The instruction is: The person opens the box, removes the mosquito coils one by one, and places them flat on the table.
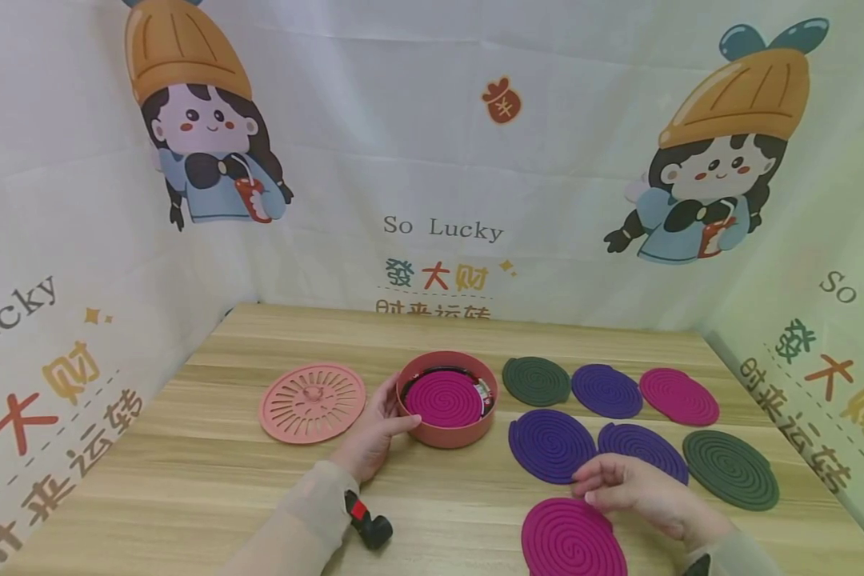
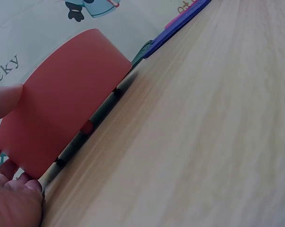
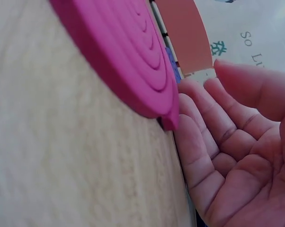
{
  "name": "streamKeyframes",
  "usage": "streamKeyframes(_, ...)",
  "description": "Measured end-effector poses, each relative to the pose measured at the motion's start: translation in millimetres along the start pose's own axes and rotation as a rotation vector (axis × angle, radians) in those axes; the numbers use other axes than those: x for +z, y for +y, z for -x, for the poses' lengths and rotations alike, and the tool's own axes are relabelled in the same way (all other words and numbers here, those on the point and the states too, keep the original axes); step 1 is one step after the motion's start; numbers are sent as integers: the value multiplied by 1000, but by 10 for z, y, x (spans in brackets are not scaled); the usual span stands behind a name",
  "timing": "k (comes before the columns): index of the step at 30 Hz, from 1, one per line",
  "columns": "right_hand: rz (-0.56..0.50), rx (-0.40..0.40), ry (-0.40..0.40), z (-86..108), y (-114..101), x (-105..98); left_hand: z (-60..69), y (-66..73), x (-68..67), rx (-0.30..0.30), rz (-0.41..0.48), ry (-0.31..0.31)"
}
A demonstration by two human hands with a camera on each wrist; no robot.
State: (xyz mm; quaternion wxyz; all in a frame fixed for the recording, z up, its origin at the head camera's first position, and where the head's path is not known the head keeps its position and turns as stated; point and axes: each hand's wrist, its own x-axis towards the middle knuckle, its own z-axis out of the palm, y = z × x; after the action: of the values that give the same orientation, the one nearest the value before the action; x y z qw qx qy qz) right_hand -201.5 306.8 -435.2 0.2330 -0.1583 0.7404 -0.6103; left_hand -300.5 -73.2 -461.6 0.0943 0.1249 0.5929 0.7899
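My left hand (image 1: pixel 370 436) grips the side of a round red mosquito coil box (image 1: pixel 452 436), thumb at its near wall and fingers round the left side. Inside the box lies a pink mosquito coil (image 1: pixel 444 398). In the left wrist view the box (image 2: pixel 66 94) stands slightly raised off the table on small feet. My right hand (image 1: pixel 641 492) hovers with loosely curved fingers between a purple coil (image 1: pixel 551 446) and the nearest pink coil (image 1: pixel 574 540). Nothing shows in its palm in the right wrist view, where the pink coil (image 3: pixel 119 52) lies just beside the fingertips.
A pink slotted lid (image 1: pixel 313 402) lies left of the box. On the right are more coils: green (image 1: pixel 536 381), purple (image 1: pixel 606 391), pink (image 1: pixel 680 396), another purple (image 1: pixel 644 450) and another green (image 1: pixel 731 470). Printed cloth (image 1: pixel 439 160) hangs behind the wooden table (image 1: pixel 187 488).
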Motion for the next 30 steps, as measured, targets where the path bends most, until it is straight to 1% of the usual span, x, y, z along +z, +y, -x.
streamKeyframes(2, -10, 2, 15, 3, -5, -11, 2, -5, -3, 3, -2, -4)
streamKeyframes(5, 3, 8, 50, -6, -54, -34, 2, -11, -3, 0, 5, 0)
streamKeyframes(8, 37, 7, 88, -45, -156, -63, -1, -16, -3, 6, 8, -1)
streamKeyframes(12, 57, -6, 128, -158, -317, -73, -1, -16, -2, 7, 13, 4)
streamKeyframes(16, 60, -22, 168, -321, -448, -37, 6, -13, 0, 6, 16, 6)
streamKeyframes(22, 69, -55, 235, -632, -628, 40, 13, -3, -4, 14, 13, -6)
streamKeyframes(26, 61, -64, 262, -861, -765, 108, 3, -20, -14, 12, 8, -5)
streamKeyframes(30, 44, -72, 269, -1091, -862, 181, -14, -26, -19, 6, 7, -6)
